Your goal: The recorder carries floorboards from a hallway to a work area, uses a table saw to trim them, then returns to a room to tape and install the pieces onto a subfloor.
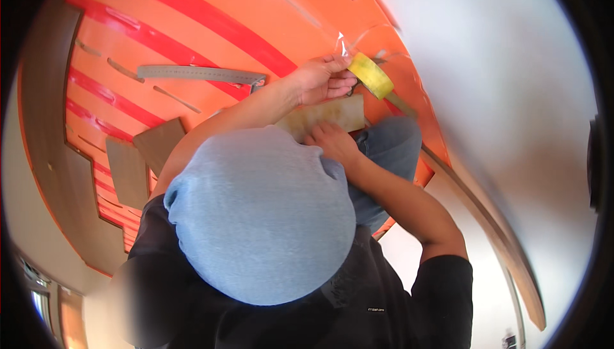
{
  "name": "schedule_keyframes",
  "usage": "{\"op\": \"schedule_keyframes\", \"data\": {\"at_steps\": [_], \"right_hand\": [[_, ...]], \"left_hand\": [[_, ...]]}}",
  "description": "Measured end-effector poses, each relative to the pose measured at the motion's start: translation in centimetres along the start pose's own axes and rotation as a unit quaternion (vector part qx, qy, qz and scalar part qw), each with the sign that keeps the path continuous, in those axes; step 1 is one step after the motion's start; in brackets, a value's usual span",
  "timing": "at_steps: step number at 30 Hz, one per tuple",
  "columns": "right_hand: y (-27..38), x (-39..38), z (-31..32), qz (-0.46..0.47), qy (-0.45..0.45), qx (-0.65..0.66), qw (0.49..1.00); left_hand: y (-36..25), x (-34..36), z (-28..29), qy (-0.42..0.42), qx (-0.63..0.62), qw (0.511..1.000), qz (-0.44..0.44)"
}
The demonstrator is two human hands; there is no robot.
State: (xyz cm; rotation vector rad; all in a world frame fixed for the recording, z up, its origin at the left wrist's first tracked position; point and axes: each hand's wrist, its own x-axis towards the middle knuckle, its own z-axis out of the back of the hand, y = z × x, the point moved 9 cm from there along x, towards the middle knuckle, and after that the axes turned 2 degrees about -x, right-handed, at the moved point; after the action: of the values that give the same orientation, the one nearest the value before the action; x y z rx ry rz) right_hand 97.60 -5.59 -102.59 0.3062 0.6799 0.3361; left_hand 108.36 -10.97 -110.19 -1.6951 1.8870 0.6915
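Observation:
Near the top centre, my left hand [320, 80] is closed, with thumb and forefinger pinching at a roll of yellow tape [371, 75]. A shiny clear strip [343, 45] stands up by the fingertips. Just below it, my right hand [334, 142] rests with curled fingers on the lower edge of a short, pale tan board piece [329, 116]. My raised knee in blue jeans [393, 141] is beside this piece. Left of my left forearm, a grey carpenter's square [185, 73] with marks along its edge lies on the orange underlay [256, 4].
Red strips [211, 13] cross the slotted orange underlay. Brown floor planks [48, 106] with a stepped edge are laid at the far left. Two loose plank pieces [160, 146] lie near my left arm. Along the white wall [499, 42] on the right runs a long wooden strip [489, 218].

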Motion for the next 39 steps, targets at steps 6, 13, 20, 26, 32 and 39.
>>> {"op": "schedule_keyframes", "data": {"at_steps": [6,13,20,26,32,39], "right_hand": [[-4.2,-6.8,16.4,-0.217,0.127,0.097,0.963],[-9.7,1.8,25.3,-0.186,-0.015,-0.173,0.967],[-10.6,8.4,20.6,-0.127,0.159,-0.317,0.926],[-11.3,9.7,18.9,-0.138,0.236,-0.315,0.909],[-10.7,6.4,21.2,-0.213,0.206,-0.311,0.903],[-13.3,-0.9,21.4,-0.388,0.046,-0.127,0.912]], "left_hand": [[0.4,-0.9,1.2,0.003,-0.048,0.999,0.005],[1.1,0.4,0.3,-0.008,-0.08,0.997,-0.001],[1.6,0.8,0.6,-0.036,-0.076,0.996,-0.025],[2.0,1.3,1.1,-0.044,-0.084,0.995,-0.019],[2.4,1.4,1.4,-0.046,-0.074,0.996,-0.023],[4.5,1.3,-0.8,0.018,0.007,0.999,-0.037]]}}
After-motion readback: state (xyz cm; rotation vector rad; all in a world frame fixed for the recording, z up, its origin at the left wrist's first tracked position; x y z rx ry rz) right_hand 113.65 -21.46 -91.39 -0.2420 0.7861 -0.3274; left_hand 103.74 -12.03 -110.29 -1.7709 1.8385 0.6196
